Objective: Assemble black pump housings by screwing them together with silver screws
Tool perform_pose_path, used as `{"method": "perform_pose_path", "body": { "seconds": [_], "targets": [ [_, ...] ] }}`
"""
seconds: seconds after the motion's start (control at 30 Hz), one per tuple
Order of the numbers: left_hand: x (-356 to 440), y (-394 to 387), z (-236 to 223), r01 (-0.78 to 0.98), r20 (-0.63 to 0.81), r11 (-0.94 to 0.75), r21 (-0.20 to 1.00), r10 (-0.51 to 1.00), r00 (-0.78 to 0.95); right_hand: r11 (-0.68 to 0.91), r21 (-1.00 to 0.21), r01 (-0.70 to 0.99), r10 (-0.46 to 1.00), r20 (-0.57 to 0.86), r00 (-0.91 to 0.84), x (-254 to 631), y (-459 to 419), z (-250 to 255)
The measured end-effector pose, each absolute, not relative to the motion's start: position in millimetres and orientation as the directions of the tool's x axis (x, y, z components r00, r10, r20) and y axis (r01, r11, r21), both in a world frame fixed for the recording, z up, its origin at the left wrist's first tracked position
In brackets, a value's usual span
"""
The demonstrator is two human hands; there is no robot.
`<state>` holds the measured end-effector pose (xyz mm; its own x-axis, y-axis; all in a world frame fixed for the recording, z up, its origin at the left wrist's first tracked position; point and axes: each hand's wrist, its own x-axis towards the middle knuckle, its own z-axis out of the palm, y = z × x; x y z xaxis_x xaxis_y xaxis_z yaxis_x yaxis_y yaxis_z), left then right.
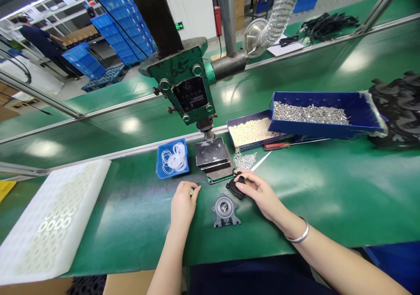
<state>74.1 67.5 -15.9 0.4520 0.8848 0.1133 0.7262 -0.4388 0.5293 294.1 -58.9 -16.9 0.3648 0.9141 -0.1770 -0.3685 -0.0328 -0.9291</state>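
My right hand (259,194) grips a black plastic housing (236,189) with a short round spout, just above the mat by the press's front corner. To the left, my left hand (183,201) is closed, thumb and forefinger together, with a small pale piece (191,191) showing between them; its kind is too small to tell. A grey bracket-like part (225,208) with a round centre and two feet lies on the green mat between my hands. Behind them is the green hand press (193,83), its flat black block (212,151) above a base plate.
A blue bin of white rings (173,157) stands left of the press. On the right are a bin of cream pellets (252,131), a bin of metal pins (311,113), a screwdriver (277,146) and loose small rings (245,160). White foam (82,199) holding rings lies left.
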Motion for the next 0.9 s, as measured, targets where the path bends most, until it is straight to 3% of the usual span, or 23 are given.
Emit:
{"method": "perform_pose_path", "body": {
  "seconds": [0.27,0.47,0.9],
  "targets": [
    [70,41,10,0.709,0.040,-0.384,0.591,0.892,0.450,-0.027,-0.955,-0.294,0.926,-0.135,0.353,293,-60,-17],
    [77,9,45,0.556,-0.070,-0.444,0.703,0.734,0.675,-0.001,-0.982,-0.190,0.929,-0.071,0.364,291,-59,-21],
    [97,13,59,0.504,-0.120,-0.659,0.559,0.537,0.835,0.029,-0.986,-0.162,0.930,-0.033,0.367,290,-58,-21]
  ]
}}
